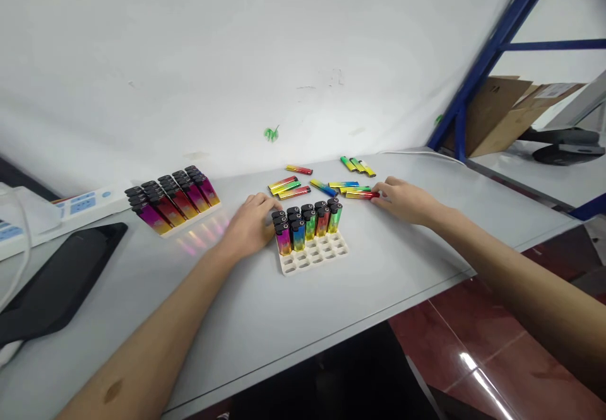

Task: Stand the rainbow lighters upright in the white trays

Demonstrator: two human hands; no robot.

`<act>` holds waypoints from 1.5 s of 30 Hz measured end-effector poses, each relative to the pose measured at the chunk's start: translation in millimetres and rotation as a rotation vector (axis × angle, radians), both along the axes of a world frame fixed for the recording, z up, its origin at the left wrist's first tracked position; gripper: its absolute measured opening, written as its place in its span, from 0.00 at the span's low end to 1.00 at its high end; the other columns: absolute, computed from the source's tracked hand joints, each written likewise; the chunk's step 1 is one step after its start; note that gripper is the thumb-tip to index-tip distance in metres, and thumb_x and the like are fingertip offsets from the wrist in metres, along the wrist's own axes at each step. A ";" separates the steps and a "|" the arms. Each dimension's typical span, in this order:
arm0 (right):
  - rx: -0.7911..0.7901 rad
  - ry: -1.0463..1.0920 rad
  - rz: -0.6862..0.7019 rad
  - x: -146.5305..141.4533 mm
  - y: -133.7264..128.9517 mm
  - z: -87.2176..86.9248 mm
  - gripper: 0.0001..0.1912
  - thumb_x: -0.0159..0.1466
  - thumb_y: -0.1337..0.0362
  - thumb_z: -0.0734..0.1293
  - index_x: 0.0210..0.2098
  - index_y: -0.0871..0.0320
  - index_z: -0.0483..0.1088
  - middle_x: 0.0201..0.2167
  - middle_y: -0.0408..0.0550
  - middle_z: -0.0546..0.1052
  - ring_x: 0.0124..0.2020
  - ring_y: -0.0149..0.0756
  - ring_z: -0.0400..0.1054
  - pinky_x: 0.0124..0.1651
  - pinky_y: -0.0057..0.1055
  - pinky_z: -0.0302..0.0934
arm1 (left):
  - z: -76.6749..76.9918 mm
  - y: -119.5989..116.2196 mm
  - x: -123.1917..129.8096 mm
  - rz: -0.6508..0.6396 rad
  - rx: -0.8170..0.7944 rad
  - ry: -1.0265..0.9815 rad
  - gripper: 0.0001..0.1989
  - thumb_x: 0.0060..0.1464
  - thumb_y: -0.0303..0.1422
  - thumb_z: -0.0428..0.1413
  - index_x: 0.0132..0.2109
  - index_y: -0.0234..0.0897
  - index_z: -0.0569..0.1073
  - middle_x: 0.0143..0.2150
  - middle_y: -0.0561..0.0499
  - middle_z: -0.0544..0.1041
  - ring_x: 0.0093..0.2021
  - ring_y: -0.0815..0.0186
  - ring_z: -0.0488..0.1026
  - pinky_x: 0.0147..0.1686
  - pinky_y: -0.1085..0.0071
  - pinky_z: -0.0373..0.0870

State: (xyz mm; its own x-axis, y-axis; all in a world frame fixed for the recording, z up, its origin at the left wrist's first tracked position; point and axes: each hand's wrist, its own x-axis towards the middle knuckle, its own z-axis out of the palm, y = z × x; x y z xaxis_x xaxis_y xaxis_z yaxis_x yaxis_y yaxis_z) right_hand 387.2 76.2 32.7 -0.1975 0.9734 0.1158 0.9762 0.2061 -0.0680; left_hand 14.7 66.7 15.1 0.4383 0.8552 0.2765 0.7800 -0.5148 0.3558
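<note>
A white tray of oval slots (315,261) stands in front of me, its rear rows filled with upright lighters (310,223) with black tops and multicoloured bodies. My left hand (253,224) curls around the tray's left rear side, its fingertips partly hidden behind the lighters. To the right, my right hand (401,201) has its thumb and fingers closed at the end of a red-and-yellow lighter (358,195) lying on the table. More loose lighters (288,186) lie flat behind the tray, in red, green, yellow and blue.
On the left stands a second tray (192,219) full of purple-and-red lighters (173,199). A black phone-like slab (64,281) and a white power strip (85,205) lie farther left. A white wall backs the grey table (265,331); a blue frame (473,85) and cardboard boxes (506,114) are at right.
</note>
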 end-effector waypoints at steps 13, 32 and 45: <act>-0.061 1.495 0.011 -63.3 13.1 13.4 0.18 0.64 0.47 0.66 0.33 0.51 0.56 0.22 0.36 0.69 0.17 0.30 0.61 0.21 0.29 0.57 | 1.0 -0.2 1.6 0.022 -0.026 0.036 0.15 0.50 0.26 0.56 0.47 0.40 0.73 0.49 0.45 0.72 0.51 0.53 0.68 0.51 0.56 0.68; -0.226 1.406 -0.043 -91.0 -5.8 -8.7 0.31 0.68 0.42 0.55 0.15 0.53 0.57 0.12 0.37 0.48 0.15 0.27 0.40 0.19 0.30 0.37 | 12.0 -4.5 6.8 0.051 -0.073 0.037 0.17 0.45 0.24 0.55 0.45 0.37 0.74 0.48 0.44 0.73 0.51 0.52 0.68 0.50 0.57 0.68; -0.225 1.435 -0.066 -87.3 -7.7 -6.5 0.30 0.69 0.46 0.55 0.15 0.54 0.58 0.12 0.37 0.48 0.14 0.26 0.40 0.20 0.31 0.36 | 10.1 -4.7 5.5 0.062 -0.073 0.061 0.17 0.47 0.24 0.57 0.47 0.36 0.74 0.48 0.45 0.72 0.51 0.55 0.67 0.51 0.60 0.66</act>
